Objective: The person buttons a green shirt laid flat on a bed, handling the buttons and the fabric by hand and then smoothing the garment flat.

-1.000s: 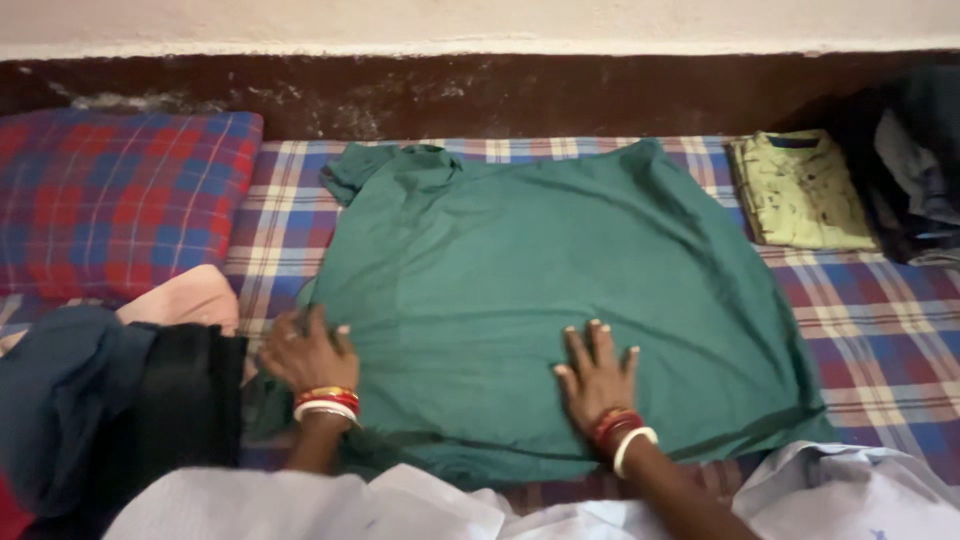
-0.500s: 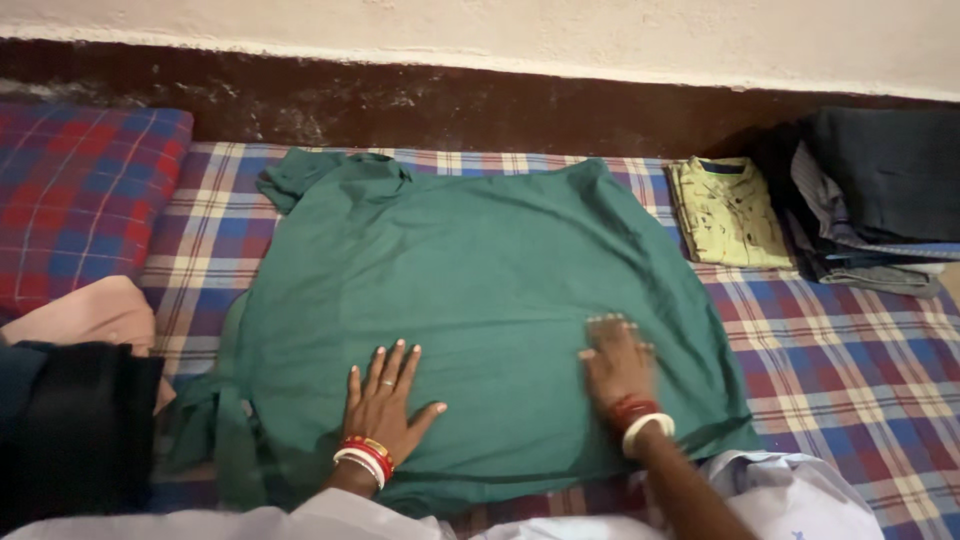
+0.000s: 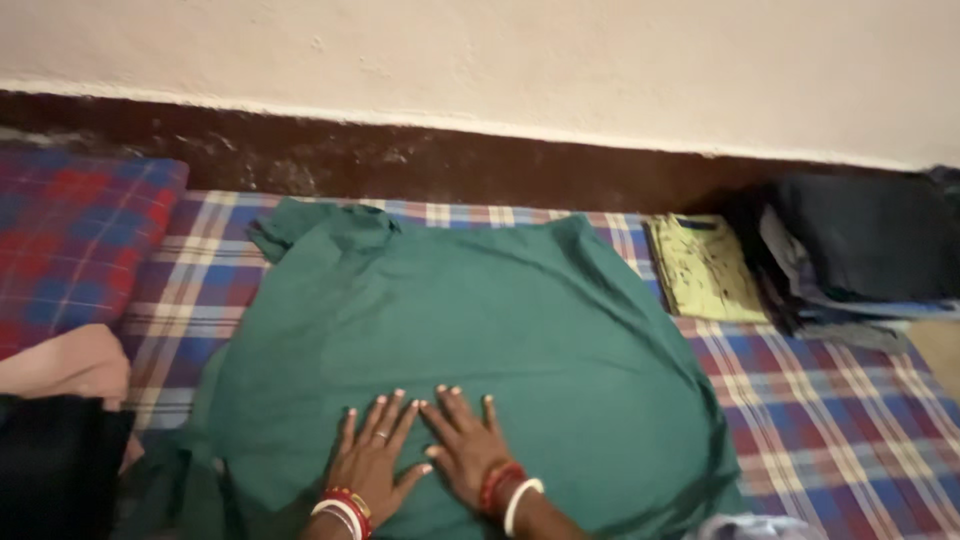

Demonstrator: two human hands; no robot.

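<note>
Both hands [image 3: 375, 455] [image 3: 465, 445] flat, released, on green garment [image 3: 520, 330]; folded stack [image 3: 860, 260] well apart

Green garment [image 3: 470, 330]: the cloth beneath the left hand [image 3: 375, 455] and right hand [image 3: 468, 450] was covered by them; its near hem ran off the bottom edge, and both forearms were cut there too. Left of the garment, the red-and-blue checked pillow [image 3: 75, 245], the pink cloth [image 3: 65, 365] and the dark cloth [image 3: 55, 465] were cropped by the left edge. Right of the garment, the stack of dark folded clothes [image 3: 865, 255] ran past the right edge, its lower layers too blurred to separate. The whole view was soft.
</note>
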